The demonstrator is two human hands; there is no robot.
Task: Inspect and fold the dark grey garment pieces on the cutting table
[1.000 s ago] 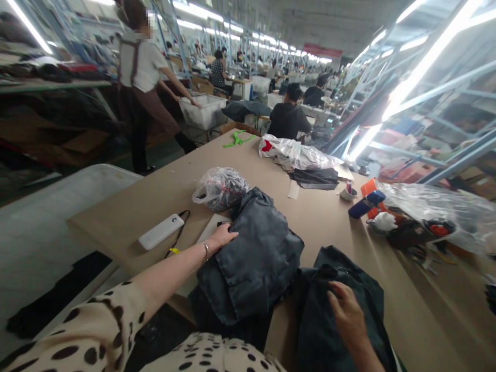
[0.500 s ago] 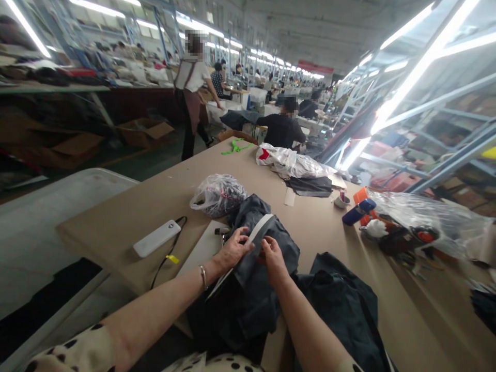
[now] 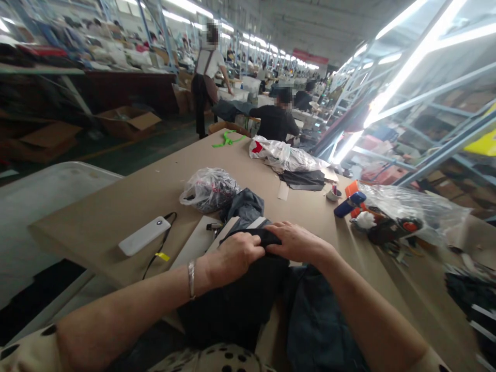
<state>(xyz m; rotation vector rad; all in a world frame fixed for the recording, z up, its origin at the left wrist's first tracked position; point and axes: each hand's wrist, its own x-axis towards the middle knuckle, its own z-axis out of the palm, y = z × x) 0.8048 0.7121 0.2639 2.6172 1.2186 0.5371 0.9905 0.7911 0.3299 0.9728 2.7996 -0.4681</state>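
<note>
Dark fabric (image 3: 236, 294) hangs over the near table edge towards my lap. My left hand (image 3: 240, 256), with a bracelet at its wrist, is closed on the upper edge of this cloth. Beside it, my right hand (image 3: 296, 240) pinches the same edge, thumb below and fingers on top. Pale strips (image 3: 225, 232) show just beyond my hands; how they join the cloth is hidden. More dark cloth (image 3: 244, 204) lies bunched behind. A second dark blue fabric piece (image 3: 321, 320) lies under my right forearm.
A white power bank (image 3: 144, 236) with a black cord and a tied plastic bag (image 3: 211, 188) are on the left of the table (image 3: 155, 181). A blue cylinder (image 3: 349, 204), small cup (image 3: 334, 194) and clear plastic (image 3: 418, 209) lie right. Co-workers (image 3: 275, 121) are beyond.
My hands have gone from the white strip to a dark cloth edge, now lifted and folded towards me. The standing co-worker has stepped farther away, and my view has shifted slightly.
</note>
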